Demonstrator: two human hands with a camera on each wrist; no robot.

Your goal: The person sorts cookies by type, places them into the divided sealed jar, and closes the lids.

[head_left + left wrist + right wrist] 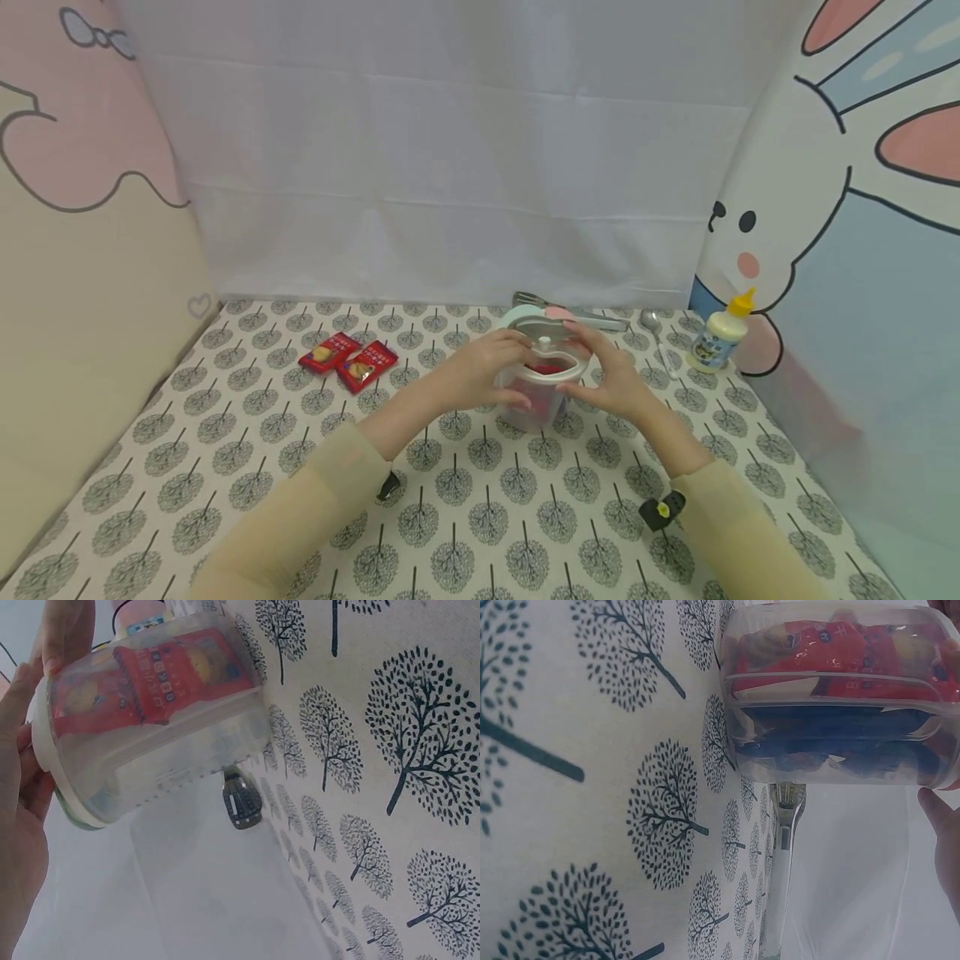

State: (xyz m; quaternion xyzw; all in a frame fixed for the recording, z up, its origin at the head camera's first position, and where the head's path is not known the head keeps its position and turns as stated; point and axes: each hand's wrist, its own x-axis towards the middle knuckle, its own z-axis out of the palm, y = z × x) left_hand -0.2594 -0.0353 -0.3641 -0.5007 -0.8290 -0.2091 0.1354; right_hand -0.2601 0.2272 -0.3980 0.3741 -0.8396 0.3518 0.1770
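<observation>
A clear plastic storage container (551,407) stands upright on the patterned cloth, with a white lid rim (557,377) on top. Pale green (521,314) and pink (558,313) lid flaps show at its back. My left hand (483,367) grips the rim on the left, thumb low at the front. From the other side my right hand (613,379) holds the rim, its thumb at the front and fingers over the top. Through the wall, red snack packets (802,656) and something blue (825,735) are visible inside the container.
Two red snack packets (367,367) lie on the cloth to the left. Behind the container is a utensil with a slotted metal head and pale handle (603,322). A spoon (654,327) and a yellow-nozzled bottle (716,340) are at the right, near the rabbit-print side curtain (795,275).
</observation>
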